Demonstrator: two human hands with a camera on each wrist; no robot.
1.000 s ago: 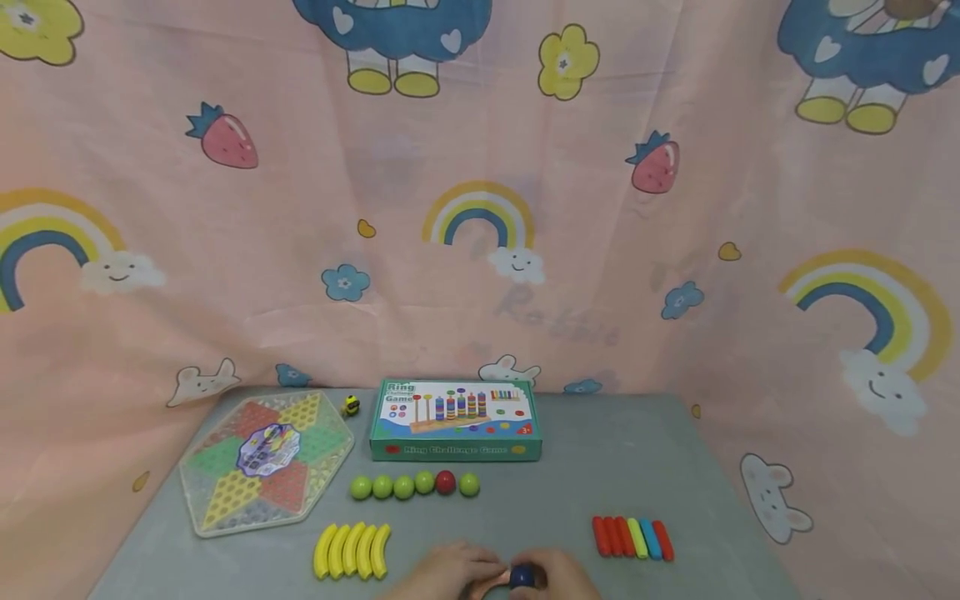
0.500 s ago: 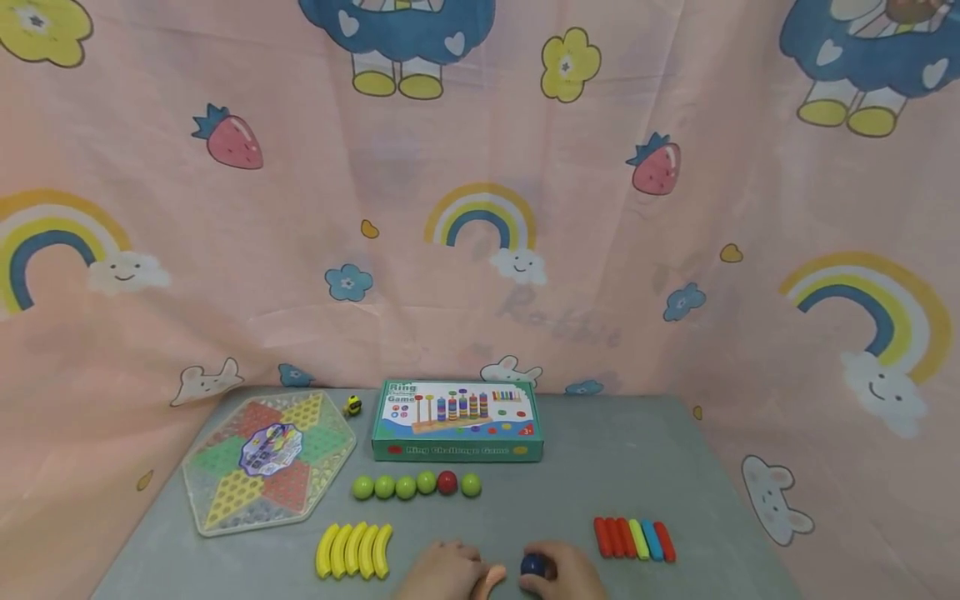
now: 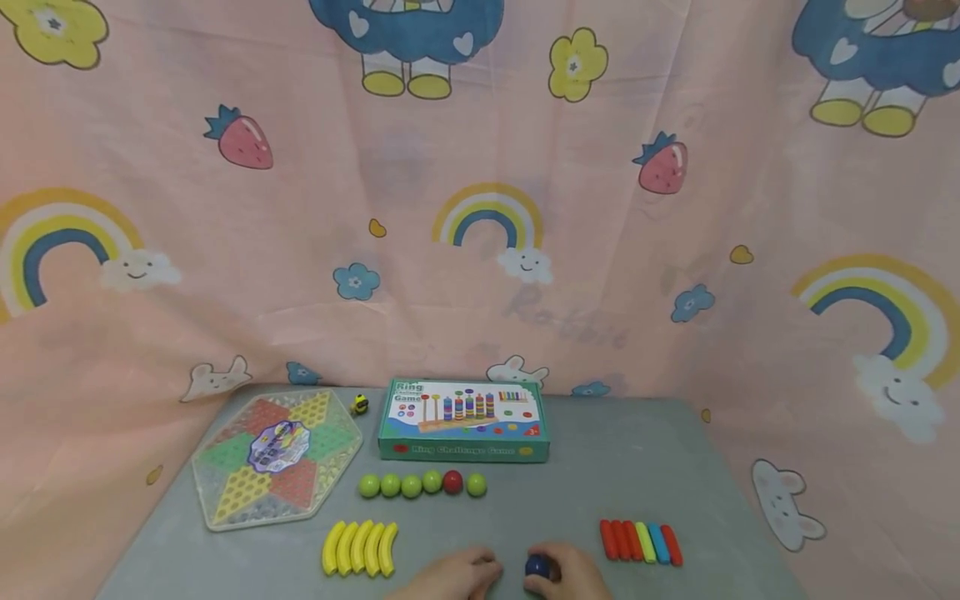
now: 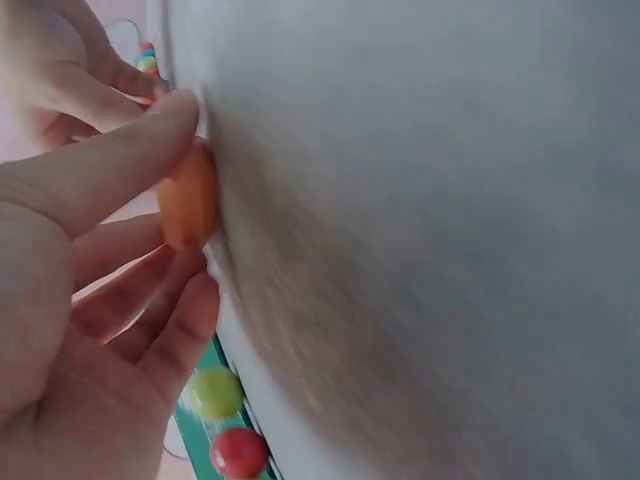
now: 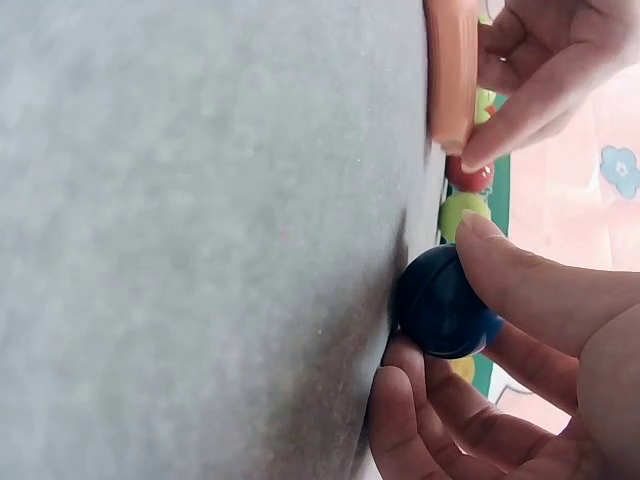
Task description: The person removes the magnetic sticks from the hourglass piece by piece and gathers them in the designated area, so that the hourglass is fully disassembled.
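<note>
My left hand [image 3: 467, 573] is at the near edge of the head view. In the left wrist view its thumb and fingers pinch an orange, curved, sausage-like stick [image 4: 188, 200], low over the grey tabletop. From the head view that stick is hidden behind the hand; the right wrist view shows its length [image 5: 452, 75]. A short gap to the right, my right hand [image 3: 576, 575] holds a dark blue ball [image 3: 537, 566] between thumb and fingers. Seen from the right wrist, the ball [image 5: 440, 302] has a seam and sits right at the table surface.
Yellow toy bananas [image 3: 360, 548] lie left of my hands, coloured sticks [image 3: 641, 542] to the right. Behind are several green balls [image 3: 390, 485] with one red ball [image 3: 452, 481], a Ring Challenge Game box [image 3: 465, 451], a hexagonal game board [image 3: 243, 497] and a small yellow-black toy [image 3: 360, 404].
My hands have parted: the blue ball has moved right in my right hand, away from the orange stick. The stick's end, visible beside my left hand before, is now covered in the head view.
</note>
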